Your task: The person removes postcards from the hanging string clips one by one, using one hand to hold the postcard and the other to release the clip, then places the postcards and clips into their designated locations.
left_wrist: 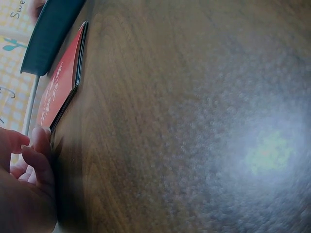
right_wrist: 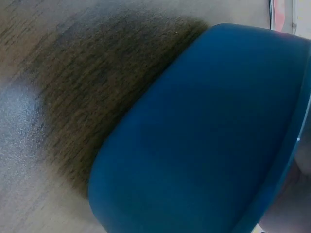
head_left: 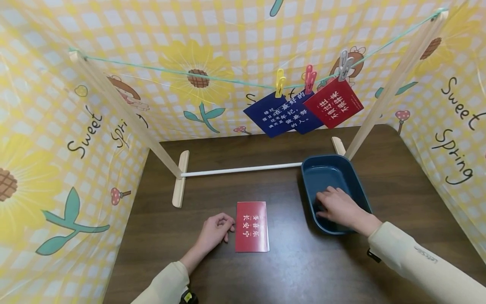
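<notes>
Yellow-and-white checked cloth (head_left: 125, 19) printed with flowers surrounds the back and sides of a dark brown wood-grained counter (head_left: 296, 274). On it sits a deep blue basin (head_left: 331, 175) with rounded corners, probably plastic. The right hand (head_left: 338, 207) reaches down inside the basin with bent fingers; I cannot tell whether they hold anything. Left of the basin, apart from it, a thin stack of glossy red cards (head_left: 252, 226) with white lettering lies flat. Farther left of the basin, the left hand (head_left: 215, 230) rests just beside the stack, fingers loosely curled, holding nothing visible; whether a fingertip touches the stack is unclear.

Above and beyond the basin, a thin green cord (head_left: 237, 81) spans two pale wooden posts. From it, left of the basin's far right corner, yellow, pink and grey plastic clips hold two dark blue cards and one red card.

Each card should be light, springy and rather slippery against its neighbours. The edge facing the basin, where paler layers peep out, seems the best place to separate one; a gentle thumb-and-finger pinch on the margin should avoid creasing it.
</notes>
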The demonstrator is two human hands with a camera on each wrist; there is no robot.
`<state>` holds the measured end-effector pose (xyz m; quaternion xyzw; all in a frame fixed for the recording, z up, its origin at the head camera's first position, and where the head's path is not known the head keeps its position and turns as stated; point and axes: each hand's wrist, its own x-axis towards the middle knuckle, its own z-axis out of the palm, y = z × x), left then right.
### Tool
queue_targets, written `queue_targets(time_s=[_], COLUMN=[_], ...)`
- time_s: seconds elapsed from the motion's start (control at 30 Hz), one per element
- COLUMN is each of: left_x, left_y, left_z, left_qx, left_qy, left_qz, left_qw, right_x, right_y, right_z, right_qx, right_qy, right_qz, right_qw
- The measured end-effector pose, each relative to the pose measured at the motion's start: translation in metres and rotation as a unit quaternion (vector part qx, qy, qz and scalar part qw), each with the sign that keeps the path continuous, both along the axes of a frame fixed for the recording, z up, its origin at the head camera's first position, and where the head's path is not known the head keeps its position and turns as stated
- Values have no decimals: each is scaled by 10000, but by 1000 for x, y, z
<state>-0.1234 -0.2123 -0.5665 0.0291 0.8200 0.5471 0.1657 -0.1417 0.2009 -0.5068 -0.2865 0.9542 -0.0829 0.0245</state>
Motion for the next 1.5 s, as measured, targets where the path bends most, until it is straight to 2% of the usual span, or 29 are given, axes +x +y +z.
queue_targets(time_s=[0.23,0.5,0.7,0.8,1.03,1.3,1.5], left_x=[-1,-3,-3,-2,-2,-4,-4], left_y=[0,0,0,0,-1,-5,-8], left_z=[2,3,3,3,4,2,6], left_qx=[15,49,557,655,723,692,767], left_qy=[53,53,-377,-531,-535,-647,-755], left_qz=[-8,3,239,284,190,-53,-155], left_qw=[10000,10000,9974,9960,9958,9955,9941], right_x=[-4,-7,-6,-5,-6,-6,-7], right_y=[-2,-3,-4,-4,-4,-4,-5], right_z=[0,-3,-4,-6,-5,-3,0], right_qx=[151,227,203,226,282,297,309], right_qy=[-58,30,28,-17,-26,7,-23], right_qz=[-173,-11,110,103,99,145,177], right_qw=[9997,9997,9997,9997,9996,9995,9994])
